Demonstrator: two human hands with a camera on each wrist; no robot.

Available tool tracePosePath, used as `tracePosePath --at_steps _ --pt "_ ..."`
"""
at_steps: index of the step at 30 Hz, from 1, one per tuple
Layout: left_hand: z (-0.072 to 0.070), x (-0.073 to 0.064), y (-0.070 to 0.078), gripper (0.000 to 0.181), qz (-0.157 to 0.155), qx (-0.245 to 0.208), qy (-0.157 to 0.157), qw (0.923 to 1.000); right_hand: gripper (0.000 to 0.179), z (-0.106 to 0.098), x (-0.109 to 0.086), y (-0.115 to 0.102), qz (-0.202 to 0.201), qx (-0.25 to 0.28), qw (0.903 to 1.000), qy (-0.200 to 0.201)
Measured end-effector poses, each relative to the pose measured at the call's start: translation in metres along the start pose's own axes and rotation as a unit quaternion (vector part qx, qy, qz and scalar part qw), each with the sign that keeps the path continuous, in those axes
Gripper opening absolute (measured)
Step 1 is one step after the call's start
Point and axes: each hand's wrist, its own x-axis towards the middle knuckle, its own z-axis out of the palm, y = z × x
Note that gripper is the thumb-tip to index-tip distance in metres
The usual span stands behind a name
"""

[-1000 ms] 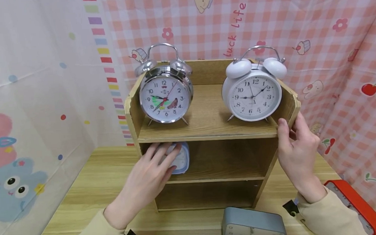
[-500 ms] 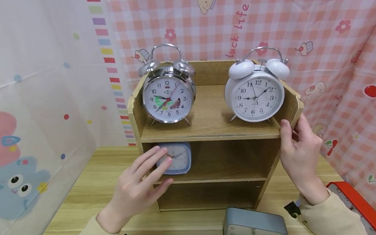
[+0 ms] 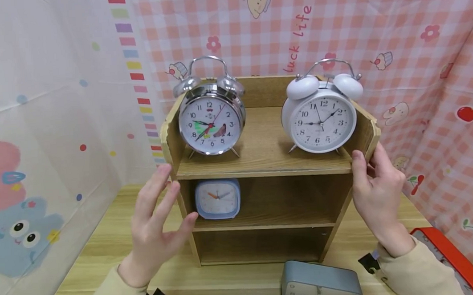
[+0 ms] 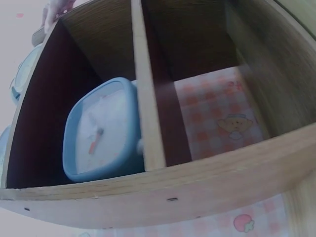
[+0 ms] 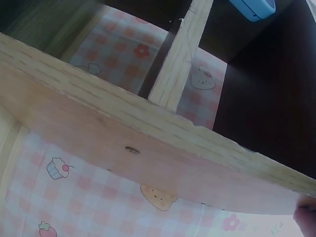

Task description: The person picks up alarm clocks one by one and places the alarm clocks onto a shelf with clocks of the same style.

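Observation:
My right hand (image 3: 379, 189) grips the right side panel of a small wooden shelf (image 3: 261, 168), its thumb on the front edge. To the shelf's left, my left hand (image 3: 152, 227) is held with fingers spread, holding nothing. A blue square alarm clock (image 3: 218, 199) stands at the left of the middle compartment, near my left thumb; the left wrist view shows the same blue clock (image 4: 101, 131) close up. On the top board are a silver twin-bell alarm clock (image 3: 211, 124) at left and a white twin-bell alarm clock (image 3: 321, 120) at right.
A grey-blue rectangular clock (image 3: 321, 274) lies on the wooden table (image 3: 227, 286) in front of the shelf. A red-framed clock (image 3: 452, 256) is at the far right, partly behind the right sleeve. Printed cloth (image 3: 255, 44) hangs behind and at both sides.
My left hand has come away from the blue alarm clock and drawn left, its fingers spreading, so the clock's face now shows fully. The right hand keeps its grip on the shelf.

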Motion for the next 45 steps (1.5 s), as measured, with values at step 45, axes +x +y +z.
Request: tracePosePath --at_steps 45 --pt "0.002 0.029 -0.046 0.088 -0.322 -0.078 -0.073 0.9405 0.061 -0.124 -0.089 0.080 0.075 -0.204 0.9279 -0.303"
